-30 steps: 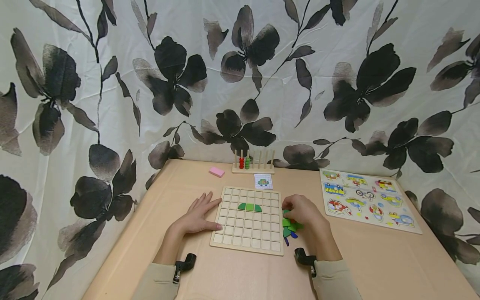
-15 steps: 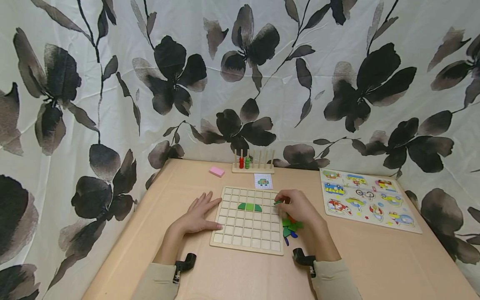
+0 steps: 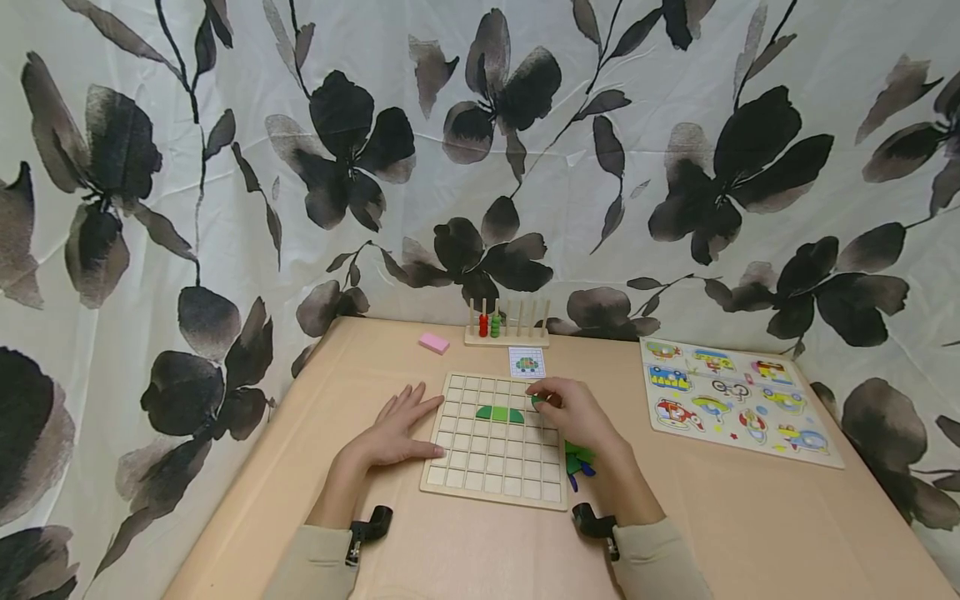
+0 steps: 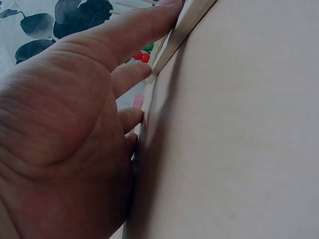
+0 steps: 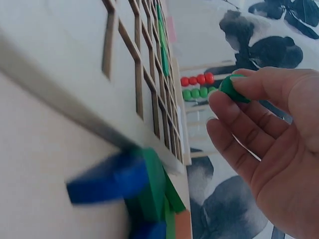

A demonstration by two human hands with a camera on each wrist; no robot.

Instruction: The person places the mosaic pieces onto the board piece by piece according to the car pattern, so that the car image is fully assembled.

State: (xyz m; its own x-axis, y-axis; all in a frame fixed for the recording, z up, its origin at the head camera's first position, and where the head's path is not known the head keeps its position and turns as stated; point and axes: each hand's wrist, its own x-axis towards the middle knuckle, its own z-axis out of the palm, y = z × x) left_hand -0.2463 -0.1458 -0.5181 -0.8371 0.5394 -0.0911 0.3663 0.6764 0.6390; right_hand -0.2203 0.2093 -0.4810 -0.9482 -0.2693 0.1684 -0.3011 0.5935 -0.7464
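In the head view, the person's left hand (image 3: 393, 429) lies with its fingers spread and straight at the left edge of a wooden grid board (image 3: 491, 467), the thumb touching the frame. The right hand (image 3: 576, 414) pinches a dark green piece (image 3: 536, 401) between thumb and forefinger, over the board's upper right part. Three pieces sit side by side in the grid: a light green square (image 3: 499, 414) between two dark green pieces (image 3: 515, 415) with slanted or rounded outer ends. A pile of green pieces (image 3: 576, 458) lies just beside the board's right edge, partly behind the right wrist, with blue pieces (image 3: 573, 482) at its near end. Past the far edge lie a pattern card (image 3: 527, 363) and a pink block (image 3: 433, 343); behind the card stands a peg rack (image 3: 506, 340) with red beads (image 3: 483, 326) and green beads (image 3: 495, 326). A vehicle puzzle board (image 3: 742, 404) lies well apart on the right. In the left wrist view, the palm fills the left side and one digit reaches the board's edge. In the right wrist view, thumb and forefinger grip the green piece, the other fingers loosely bent; an orange piece (image 5: 183, 225) shows in the pile.
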